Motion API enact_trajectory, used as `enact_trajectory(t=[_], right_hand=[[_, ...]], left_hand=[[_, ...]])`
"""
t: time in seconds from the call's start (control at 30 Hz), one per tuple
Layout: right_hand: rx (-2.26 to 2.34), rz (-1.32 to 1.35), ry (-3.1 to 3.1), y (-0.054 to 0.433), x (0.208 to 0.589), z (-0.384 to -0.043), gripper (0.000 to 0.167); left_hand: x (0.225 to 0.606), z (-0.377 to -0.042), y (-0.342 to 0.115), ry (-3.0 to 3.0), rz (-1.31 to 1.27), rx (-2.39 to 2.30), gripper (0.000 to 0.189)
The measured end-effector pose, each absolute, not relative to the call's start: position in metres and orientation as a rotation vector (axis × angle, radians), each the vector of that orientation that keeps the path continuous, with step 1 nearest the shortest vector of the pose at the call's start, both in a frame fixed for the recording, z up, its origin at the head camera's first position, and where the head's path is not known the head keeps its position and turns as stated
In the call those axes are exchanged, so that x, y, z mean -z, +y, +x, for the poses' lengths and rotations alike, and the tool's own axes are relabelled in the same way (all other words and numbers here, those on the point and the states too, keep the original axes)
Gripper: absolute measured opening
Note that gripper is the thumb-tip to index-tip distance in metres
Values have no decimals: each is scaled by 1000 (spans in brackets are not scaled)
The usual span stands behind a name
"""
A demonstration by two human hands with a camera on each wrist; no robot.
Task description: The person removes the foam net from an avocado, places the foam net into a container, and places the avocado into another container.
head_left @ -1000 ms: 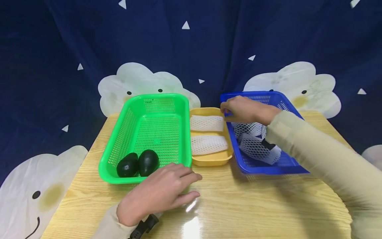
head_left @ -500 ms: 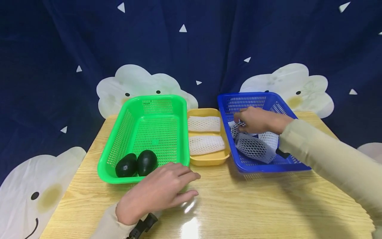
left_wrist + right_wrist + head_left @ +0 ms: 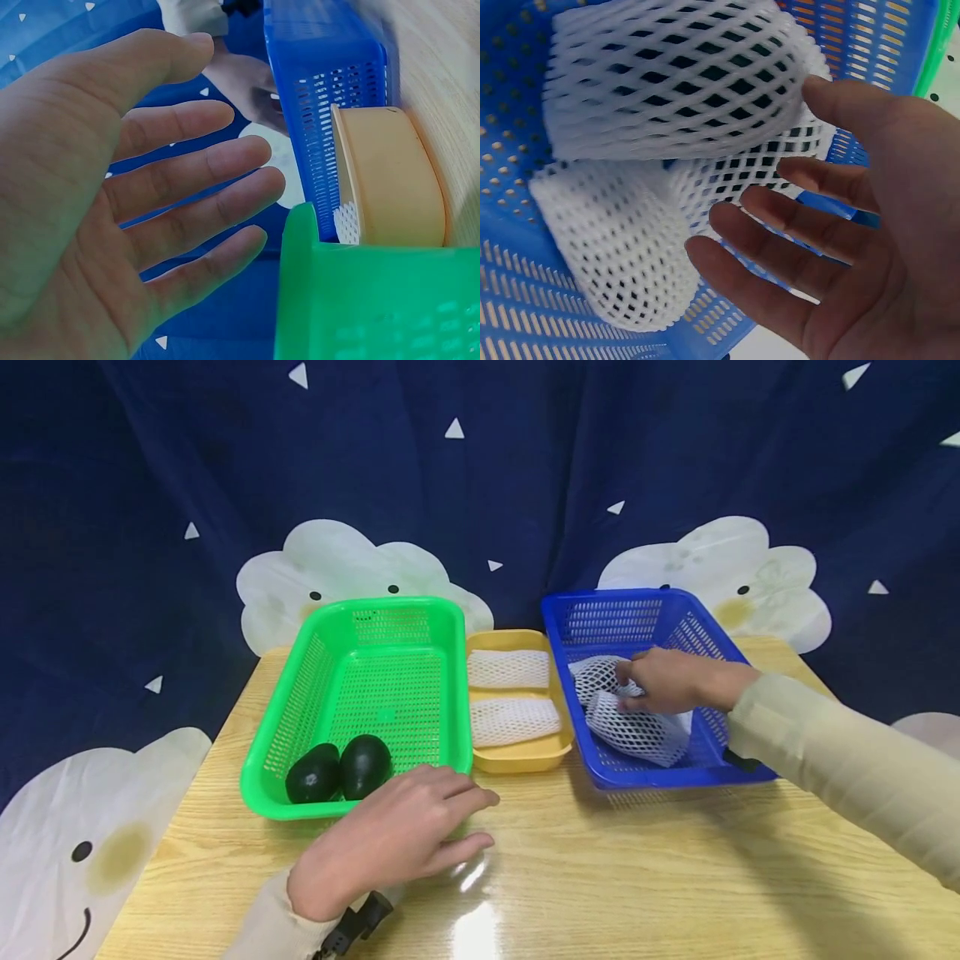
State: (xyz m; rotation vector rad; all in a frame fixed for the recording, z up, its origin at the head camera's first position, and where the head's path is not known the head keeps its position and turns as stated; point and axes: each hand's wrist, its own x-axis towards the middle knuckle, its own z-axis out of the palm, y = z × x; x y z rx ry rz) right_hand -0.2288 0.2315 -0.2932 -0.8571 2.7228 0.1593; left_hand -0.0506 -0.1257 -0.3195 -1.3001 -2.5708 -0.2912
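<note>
My right hand [image 3: 663, 681] reaches into the blue basket [image 3: 675, 779], fingers spread apart. In the right wrist view its thumb tip is right at the end of a white foam net sleeve [image 3: 682, 82] with something dark showing through the mesh. Below that lie two more foam net sleeves, one at the lower left [image 3: 622, 247]; the other is partly covered. My left hand [image 3: 401, 835] hovers palm down by the front right corner of the green basket [image 3: 251, 768], fingers loosely extended and holding nothing. Two dark avocados [image 3: 365, 767] lie together in that basket's front left.
Between the two baskets stands a yellow tray [image 3: 521, 763] with two flat white foam net sleeves [image 3: 513, 722] in it. All three containers rest on a wooden table [image 3: 570, 877]. A dark blue curtain [image 3: 420, 468] with cloud prints hangs close behind.
My right hand has moved from the blue basket's left rim down and to the right, over the sleeves inside. The left hand keeps its place by the green basket.
</note>
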Motion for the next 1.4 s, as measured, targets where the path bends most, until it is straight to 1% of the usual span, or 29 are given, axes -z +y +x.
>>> enact_trajectory(t=[0.13,0.5,0.77,0.9,1.03,1.23,1.4], right_hand=[[-143,-893,2714,235,293,-227,36],[9,-998,2705,237,299,-218,38],[62,-918,2642,235,302,-216,47],[40,-901,2576,235,300,-216,55],[20,-899,2525,231,299,-221,66],[-3,-850,2454,227,300,-231,77],[5,-812,2400,224,302,-237,97]], left_hand=[[319,-51,-126,-2563,-1304,290,35],[322,-53,-125,-2540,-1325,292,34],[322,-54,-125,-2577,-1318,298,36],[323,-54,-124,-2582,-1321,299,36],[323,-55,-125,-2583,-1313,301,35],[324,-56,-125,-2577,-1307,303,34],[325,-56,-125,-2574,-1297,297,35]])
